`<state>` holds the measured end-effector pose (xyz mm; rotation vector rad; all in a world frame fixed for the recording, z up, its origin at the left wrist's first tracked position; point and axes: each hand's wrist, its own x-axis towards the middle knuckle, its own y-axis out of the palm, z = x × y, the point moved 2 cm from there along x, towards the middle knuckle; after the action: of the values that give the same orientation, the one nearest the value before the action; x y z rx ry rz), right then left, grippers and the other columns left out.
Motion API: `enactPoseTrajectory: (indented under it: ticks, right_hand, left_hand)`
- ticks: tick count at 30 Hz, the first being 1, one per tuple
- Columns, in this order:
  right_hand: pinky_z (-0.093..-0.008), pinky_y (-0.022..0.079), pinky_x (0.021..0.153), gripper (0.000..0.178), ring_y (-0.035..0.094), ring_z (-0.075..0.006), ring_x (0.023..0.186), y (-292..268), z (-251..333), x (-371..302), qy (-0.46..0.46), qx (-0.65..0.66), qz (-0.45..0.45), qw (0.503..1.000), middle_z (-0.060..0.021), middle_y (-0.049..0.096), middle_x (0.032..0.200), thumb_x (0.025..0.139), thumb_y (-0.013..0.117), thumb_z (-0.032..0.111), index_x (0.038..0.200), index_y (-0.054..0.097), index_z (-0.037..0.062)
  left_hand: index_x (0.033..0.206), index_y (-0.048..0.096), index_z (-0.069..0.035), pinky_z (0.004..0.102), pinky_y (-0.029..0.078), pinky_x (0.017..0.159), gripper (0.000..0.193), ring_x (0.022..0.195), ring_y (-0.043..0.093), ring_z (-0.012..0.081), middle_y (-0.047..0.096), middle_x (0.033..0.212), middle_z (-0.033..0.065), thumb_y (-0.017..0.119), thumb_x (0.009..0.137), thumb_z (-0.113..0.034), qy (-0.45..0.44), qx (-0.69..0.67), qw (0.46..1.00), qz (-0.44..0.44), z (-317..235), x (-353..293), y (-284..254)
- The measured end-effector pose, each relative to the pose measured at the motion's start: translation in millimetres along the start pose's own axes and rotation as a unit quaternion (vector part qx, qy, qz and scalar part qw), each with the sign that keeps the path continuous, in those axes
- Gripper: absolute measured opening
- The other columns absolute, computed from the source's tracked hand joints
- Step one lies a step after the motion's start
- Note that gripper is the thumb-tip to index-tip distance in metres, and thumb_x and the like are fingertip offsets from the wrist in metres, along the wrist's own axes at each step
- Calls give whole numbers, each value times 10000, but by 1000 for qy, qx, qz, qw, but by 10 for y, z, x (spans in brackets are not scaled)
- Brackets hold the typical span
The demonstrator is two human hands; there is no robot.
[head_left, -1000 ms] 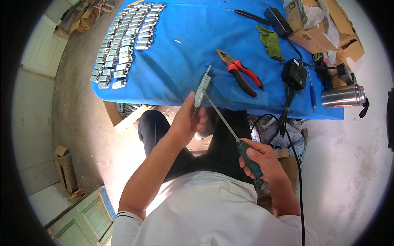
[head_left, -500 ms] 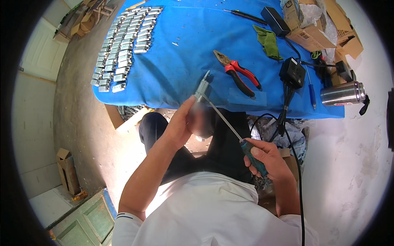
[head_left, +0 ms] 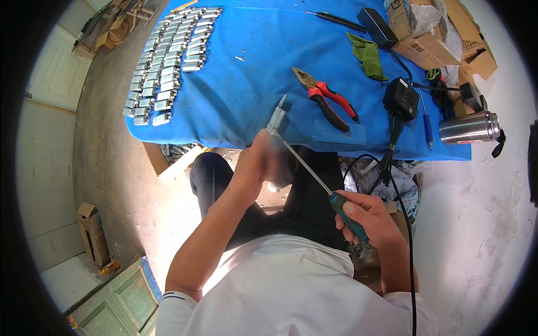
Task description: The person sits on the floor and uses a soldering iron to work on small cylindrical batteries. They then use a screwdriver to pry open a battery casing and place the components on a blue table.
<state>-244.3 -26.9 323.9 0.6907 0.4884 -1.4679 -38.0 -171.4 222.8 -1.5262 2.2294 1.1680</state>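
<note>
My left hand [head_left: 255, 162] is closed around a slim grey metal part [head_left: 276, 116] whose narrow tip points up over the table's front edge. A blurred patch covers some of that hand and hides the lower end of the part. In my right hand [head_left: 372, 218] is a screwdriver [head_left: 348, 215] with a dark green handle, its long shaft slanting up and left. The shaft's tip meets the metal part just above my left fingers. Pliers [head_left: 330, 101] with red and black handles lie on the blue cloth, right of the part.
Rows of small metal pieces [head_left: 168, 67] cover the left of the blue-covered table [head_left: 246, 33]. At the right are a green cloth [head_left: 367, 56], a black adapter [head_left: 400, 98] with hanging cables, a blue screwdriver [head_left: 427, 129], a steel flask [head_left: 468, 127] and a cardboard box [head_left: 426, 50].
Both hands keep their hold, and the screwdriver's tip stays at the metal part. The right hand has shifted very slightly to the right.
</note>
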Motion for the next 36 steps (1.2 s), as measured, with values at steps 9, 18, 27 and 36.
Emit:
enactPoseTrajectory:
  ticks: [9,18,27,36]
  right_hand:
    - [-225,419,415,428,547,-105,502,3,67,-5,5,-25,-43,999,-80,632,755,939,562,254,1276,539,-10]
    - [-204,414,458,353,522,-67,534,-59,241,-58,-7,-98,-25,995,-27,594,740,975,526,240,1272,568,54]
    - [-212,417,451,360,523,-69,532,-45,275,-81,-15,-101,-18,995,-37,592,721,971,523,224,1274,562,33]
    - [-211,405,417,422,513,-72,490,-112,222,-13,7,-35,-6,999,-49,615,718,957,528,260,1271,539,-21]
  left_hand:
    - [641,329,-146,252,276,489,543,500,331,118,370,567,11,524,903,-580,27,33,999,-4,43,26,-1]
    - [606,317,-149,262,228,465,565,491,314,110,362,541,23,492,916,-589,77,104,991,-34,-32,-31,95]
    - [560,384,-133,253,240,439,587,451,322,90,360,493,6,457,937,-577,103,147,982,-57,-71,-67,156]
    - [563,388,-139,242,225,423,584,440,302,73,338,500,-23,477,926,-587,113,145,982,-52,-1,-11,89]
